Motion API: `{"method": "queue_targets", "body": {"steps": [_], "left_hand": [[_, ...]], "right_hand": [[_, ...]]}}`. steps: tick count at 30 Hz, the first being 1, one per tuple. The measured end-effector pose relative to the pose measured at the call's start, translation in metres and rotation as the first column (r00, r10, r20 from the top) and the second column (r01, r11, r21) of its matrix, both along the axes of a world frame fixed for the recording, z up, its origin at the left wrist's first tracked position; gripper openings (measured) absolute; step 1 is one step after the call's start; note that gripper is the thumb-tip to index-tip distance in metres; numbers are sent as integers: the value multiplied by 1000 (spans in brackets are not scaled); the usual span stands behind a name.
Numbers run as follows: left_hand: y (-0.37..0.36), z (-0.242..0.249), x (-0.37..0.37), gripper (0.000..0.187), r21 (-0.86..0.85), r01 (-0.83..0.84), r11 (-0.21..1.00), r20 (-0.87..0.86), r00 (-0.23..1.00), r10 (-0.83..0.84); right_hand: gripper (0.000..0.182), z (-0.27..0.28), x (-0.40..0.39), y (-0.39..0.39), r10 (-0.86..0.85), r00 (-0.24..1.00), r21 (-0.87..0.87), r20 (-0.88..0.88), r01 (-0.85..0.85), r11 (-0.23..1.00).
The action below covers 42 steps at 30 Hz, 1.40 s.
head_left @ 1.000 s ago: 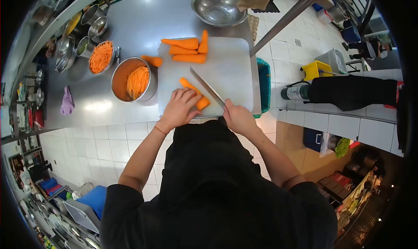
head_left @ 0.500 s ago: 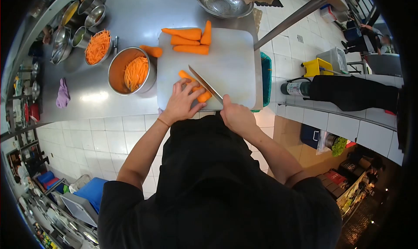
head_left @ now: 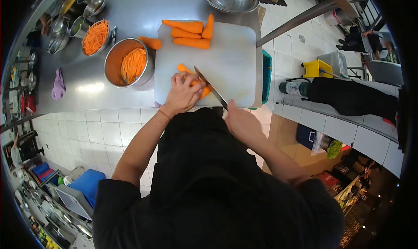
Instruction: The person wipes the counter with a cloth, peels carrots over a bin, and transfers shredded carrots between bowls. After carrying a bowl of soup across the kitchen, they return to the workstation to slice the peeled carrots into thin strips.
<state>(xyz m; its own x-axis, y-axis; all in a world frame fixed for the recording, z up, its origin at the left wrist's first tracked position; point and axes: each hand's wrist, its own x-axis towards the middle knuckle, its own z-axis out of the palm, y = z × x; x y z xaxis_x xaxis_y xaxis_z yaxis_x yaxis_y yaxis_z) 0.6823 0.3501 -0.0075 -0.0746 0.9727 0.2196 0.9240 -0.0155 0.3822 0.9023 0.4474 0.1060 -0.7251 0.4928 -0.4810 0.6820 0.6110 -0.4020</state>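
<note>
My left hand (head_left: 185, 92) presses a carrot (head_left: 206, 92) down on the white cutting board (head_left: 233, 53), its fingers bent over the top and partly hiding it. In my right hand (head_left: 244, 122) is the handle of a kitchen knife (head_left: 211, 89). The blade slants up and left along the carrot's right side, close to my left fingertips. Several peeled carrots (head_left: 190, 43) lie together at the far side of the board. Another carrot (head_left: 150, 42) rests at the board's far left corner, next to a steel pot (head_left: 150, 68) holding carrot shreds (head_left: 133, 65).
A bowl of shredded carrot (head_left: 96, 38) stands farther left, near several metal bowls and pots. A purple cloth (head_left: 58, 84) lies on the steel table (head_left: 130, 14). At the far right edge is a big metal bowl (head_left: 228, 0). A green bin (head_left: 266, 75) stands beside the table.
The knife and my right hand have shifted slightly right and down relative to the carrot. My left fingers have drawn closer together on it. The whole view has moved a little.
</note>
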Motion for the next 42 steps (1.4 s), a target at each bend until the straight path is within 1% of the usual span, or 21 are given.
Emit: {"method": "queue_targets", "body": {"steps": [1, 2, 4, 9, 12, 14, 16, 21, 22, 23, 24, 25, 28, 30, 31, 33, 36, 37, 39, 40, 42], "left_hand": [[1, 0, 0, 28, 2, -5, 1000, -12, 1000, 5], [1, 0, 1, 28, 4, -7, 1000, -14, 1000, 7], [1, 0, 5, 29, -5, -36, 999, -11, 999, 36], [2, -3, 11, 28, 6, -91, 996, -16, 996, 91], [2, -4, 13, 28, -4, -95, 995, -20, 995, 95], [1, -5, 14, 28, -11, -99, 995, -39, 994, 98], [4, -4, 11, 27, 6, -97, 995, -16, 995, 97], [5, -7, 15, 24, 30, -128, 991, -16, 992, 128], [7, -8, 15, 23, 33, -136, 990, -23, 990, 137], [9, -8, 15, 23, 36, -139, 990, -20, 990, 140], [10, -8, 15, 23, 41, -136, 990, -11, 991, 137], [10, -7, 14, 22, 48, -133, 990, -4, 991, 133], [9, -9, 14, 22, 71, -127, 989, 1, 992, 128], [7, -10, 17, 22, 71, -137, 988, -4, 990, 138], [8, -10, 16, 22, 78, -145, 986, -19, 989, 147], [9, -8, 15, 22, 66, -139, 988, -11, 990, 140], [6, -9, 14, 21, 67, -121, 990, -4, 993, 122], [7, -8, 13, 20, 78, -106, 991, 6, 994, 106], [8, -10, 13, 21, 93, -124, 988, -16, 992, 126], [7, -11, 15, 21, 108, -139, 984, -35, 989, 143], [9, -9, 16, 21, 95, -143, 985, -34, 989, 147]], "right_hand": [[24, -23, -8, 1, 4, 1000, 0, 0, -4, 1000], [22, -49, -18, 5, -14, 995, 6, -97, 15, 1000], [21, -47, -27, 10, -30, 980, 13, -199, 33, 999], [24, 32, -4, 15, 9, 993, -71, 116, 0, 997], [24, 9, -9, 6, -15, 998, -38, 54, 17, 999], [25, -39, -20, 6, -33, 999, -28, -20, 32, 999], [25, -34, -28, 11, -55, 992, -11, -109, 55, 998], [25, 21, -7, 9, -64, 991, -69, 119, 73, 995], [25, 2, -11, 9, -65, 991, -63, 121, 73, 995], [25, -33, -17, 7, -60, 998, -34, 20, 60, 998], [25, -41, -25, 4, -54, 995, -10, -82, 53, 999], [25, -42, -22, 4, -56, 995, -10, -83, 56, 998], [26, -10, -17, 13, -54, 996, -33, -72, 52, 998], [25, 31, -12, 12, -63, 991, -126, 115, 77, 989], [25, 13, -13, 9, -61, 991, -126, 116, 76, 989], [24, -44, -17, -1, -79, 990, -20, -115, 78, 997], [24, -57, -29, 8, -97, 983, -57, -157, 89, 994], [24, -37, -29, 8, -99, 982, -56, -164, 91, 994], [25, 8, -13, 7, -88, 996, -92, 16, 89, 992], [25, 1, -12, 4, -87, 996, -97, 22, 89, 991], [26, -30, -7, -5, -99, 987, -83, -130, 88, 993]]}}
